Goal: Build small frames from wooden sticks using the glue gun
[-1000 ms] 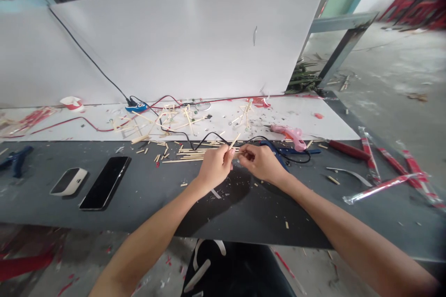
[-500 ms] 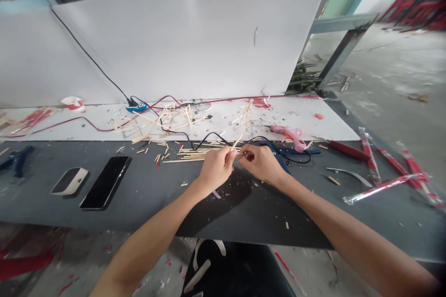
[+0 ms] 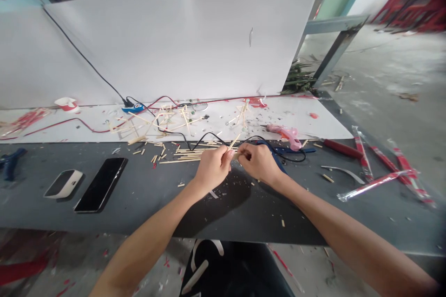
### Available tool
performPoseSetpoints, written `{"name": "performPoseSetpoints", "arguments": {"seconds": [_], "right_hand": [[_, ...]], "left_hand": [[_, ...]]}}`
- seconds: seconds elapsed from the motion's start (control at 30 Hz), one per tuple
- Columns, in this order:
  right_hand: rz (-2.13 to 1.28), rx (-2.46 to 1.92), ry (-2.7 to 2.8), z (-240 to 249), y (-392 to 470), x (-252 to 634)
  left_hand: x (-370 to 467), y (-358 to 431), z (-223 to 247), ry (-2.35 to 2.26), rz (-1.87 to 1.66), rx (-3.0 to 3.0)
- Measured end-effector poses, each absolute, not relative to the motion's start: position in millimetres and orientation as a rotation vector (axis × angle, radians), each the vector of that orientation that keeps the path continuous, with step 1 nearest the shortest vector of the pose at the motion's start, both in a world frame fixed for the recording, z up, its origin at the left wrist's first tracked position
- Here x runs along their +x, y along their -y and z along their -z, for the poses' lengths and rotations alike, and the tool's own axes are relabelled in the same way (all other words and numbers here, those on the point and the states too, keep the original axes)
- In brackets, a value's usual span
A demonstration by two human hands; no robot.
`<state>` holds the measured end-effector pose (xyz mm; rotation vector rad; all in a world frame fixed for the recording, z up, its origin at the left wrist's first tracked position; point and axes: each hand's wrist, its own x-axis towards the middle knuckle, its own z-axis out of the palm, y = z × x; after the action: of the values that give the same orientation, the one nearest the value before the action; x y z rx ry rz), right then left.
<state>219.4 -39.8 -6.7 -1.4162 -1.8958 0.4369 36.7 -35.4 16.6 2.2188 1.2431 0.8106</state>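
Note:
My left hand (image 3: 214, 166) is closed, pinching a thin wooden stick (image 3: 234, 141) whose tip points up and away from between the thumb and fingers. Close by on the right, my right hand (image 3: 260, 162) has its fingers curled together at the same spot. Whatever it pinches is too small and too covered to name. Just beyond the hands lies a pile of wooden sticks (image 3: 186, 154), with short cut pieces scattered around. A pink glue gun (image 3: 286, 135) rests on the white board past my right hand, and its black cord loops behind my fingers.
A black phone (image 3: 101, 184) and a white device (image 3: 64, 184) lie at left, near a blue tool (image 3: 12, 163). Stick frames (image 3: 170, 118) and a blue power strip (image 3: 133, 107) are at the back. Right are a red-handled tool (image 3: 343, 149) and red-and-clear wrappers (image 3: 376, 184).
The view has shifted slightly, so the table things appear a little further left. Both hands stay together around the stick, with only small finger movement.

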Motion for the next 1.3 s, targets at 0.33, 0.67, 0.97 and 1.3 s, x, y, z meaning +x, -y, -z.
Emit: {"name": "performPoseSetpoints", "arguments": {"seconds": [0.33,0.67,0.97,1.3], "right_hand": [[-0.819,-1.3,1.577,5.1,36.6,231.1],[-0.62,-1.355,1.781,7.2,38.5,224.5],[-0.627,-1.343,1.942,3.6,38.4,228.4],[-0.401,-1.35,1.967,7.8,39.2,223.9]], "left_hand": [[25.5,18.8,-16.4,-1.323,-0.863,2.044],[30.0,24.7,-15.1,-1.338,-0.865,2.099],[34.2,31.9,-13.0,-1.306,-0.82,2.182],[35.1,30.6,-9.3,-1.294,-0.801,2.228]]}}
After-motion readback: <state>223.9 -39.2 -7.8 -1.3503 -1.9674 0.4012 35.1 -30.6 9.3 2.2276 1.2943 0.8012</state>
